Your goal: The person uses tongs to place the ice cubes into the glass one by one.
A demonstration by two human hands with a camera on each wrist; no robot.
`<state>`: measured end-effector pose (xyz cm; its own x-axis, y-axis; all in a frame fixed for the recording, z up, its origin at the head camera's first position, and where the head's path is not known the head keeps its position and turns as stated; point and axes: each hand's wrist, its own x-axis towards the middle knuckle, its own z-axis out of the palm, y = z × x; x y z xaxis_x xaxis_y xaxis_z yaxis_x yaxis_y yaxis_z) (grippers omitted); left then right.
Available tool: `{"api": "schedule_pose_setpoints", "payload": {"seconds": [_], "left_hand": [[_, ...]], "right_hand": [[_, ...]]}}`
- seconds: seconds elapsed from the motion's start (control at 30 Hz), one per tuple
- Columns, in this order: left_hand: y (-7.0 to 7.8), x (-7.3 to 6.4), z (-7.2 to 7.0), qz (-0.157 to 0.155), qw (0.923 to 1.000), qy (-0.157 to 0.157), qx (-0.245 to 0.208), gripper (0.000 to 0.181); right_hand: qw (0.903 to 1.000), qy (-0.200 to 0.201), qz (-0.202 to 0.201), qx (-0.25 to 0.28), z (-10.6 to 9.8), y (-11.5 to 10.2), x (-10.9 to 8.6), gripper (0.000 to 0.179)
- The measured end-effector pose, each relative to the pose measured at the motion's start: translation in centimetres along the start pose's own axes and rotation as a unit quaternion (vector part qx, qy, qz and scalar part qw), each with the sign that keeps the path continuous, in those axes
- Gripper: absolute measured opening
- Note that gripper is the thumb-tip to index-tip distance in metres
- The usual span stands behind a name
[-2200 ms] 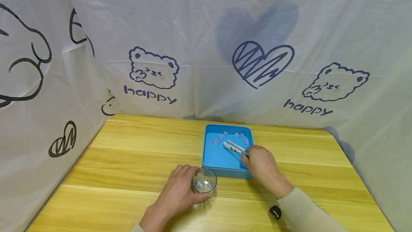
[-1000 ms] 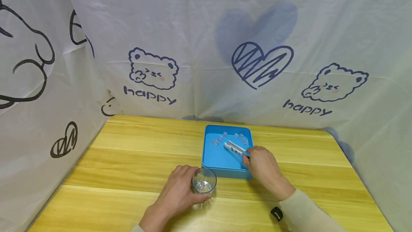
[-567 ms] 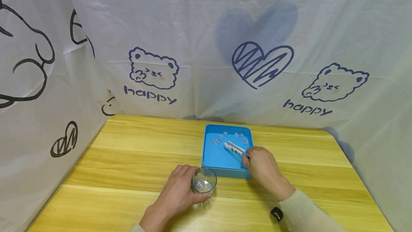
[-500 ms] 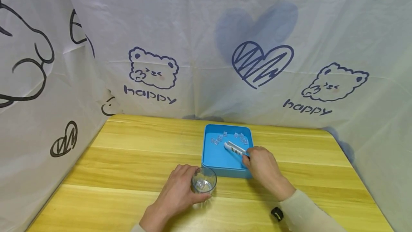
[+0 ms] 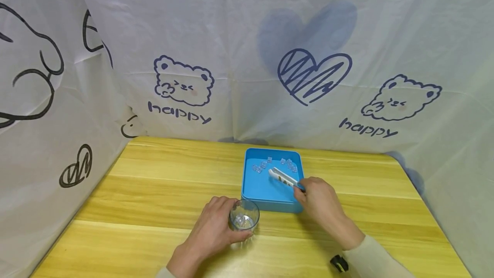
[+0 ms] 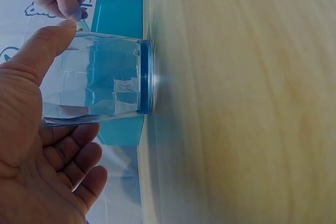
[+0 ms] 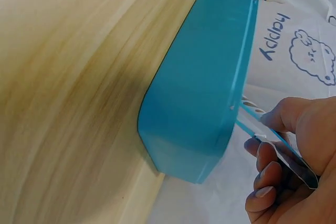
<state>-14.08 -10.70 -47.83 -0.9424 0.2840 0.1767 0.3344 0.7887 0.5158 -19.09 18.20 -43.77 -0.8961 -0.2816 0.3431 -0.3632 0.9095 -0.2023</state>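
My left hand (image 5: 215, 223) grips a clear drinking glass (image 5: 245, 214) standing upright on the table, thumb on one side and fingers on the other. A few clear cubes (image 6: 125, 88) lie at the bottom of the glass. In my right hand (image 5: 321, 200) is a pair of tongs (image 5: 282, 176) with white tips and a blue handle, pinched between thumb and fingers. The tips hang over the inside of a blue square box (image 5: 270, 206); whether anything is between them I cannot tell. Several clear cubes (image 5: 259, 169) are scattered in the far half of the box.
The wooden table (image 5: 162, 179) extends on both sides of the box. A printed cloth (image 5: 247, 98) hangs behind it and at the sides. Under the right sleeve there is a small black object (image 5: 339, 263). The glass stands just in front of the box's near left corner.
My right hand has shifted slightly right and toward me, and the tongs' handle with it. My left hand and the glass have stayed in place.
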Motion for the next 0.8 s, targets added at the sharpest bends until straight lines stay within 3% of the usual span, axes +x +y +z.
{"api": "schedule_pose_setpoints", "payload": {"seconds": [0.33,0.5,0.8], "left_hand": [[0.0,0.0,0.0,0.0,1.0,-0.001,0.0,0.079],[0.0,-0.1,-0.1,0.0,1.0,-0.001,0.001,0.079],[0.0,-0.1,-0.1,0.004,1.0,0.004,-0.002,0.078]], "right_hand": [[0.9978,0.035,-0.047,0.031,-1.3,-0.5,-1.5,0.009],[0.9967,0.037,-0.06,0.042,-1.9,-1.1,-2.3,0.011],[0.9867,0.064,-0.125,0.082,-2.5,-2.0,-3.7,0.01]]}}
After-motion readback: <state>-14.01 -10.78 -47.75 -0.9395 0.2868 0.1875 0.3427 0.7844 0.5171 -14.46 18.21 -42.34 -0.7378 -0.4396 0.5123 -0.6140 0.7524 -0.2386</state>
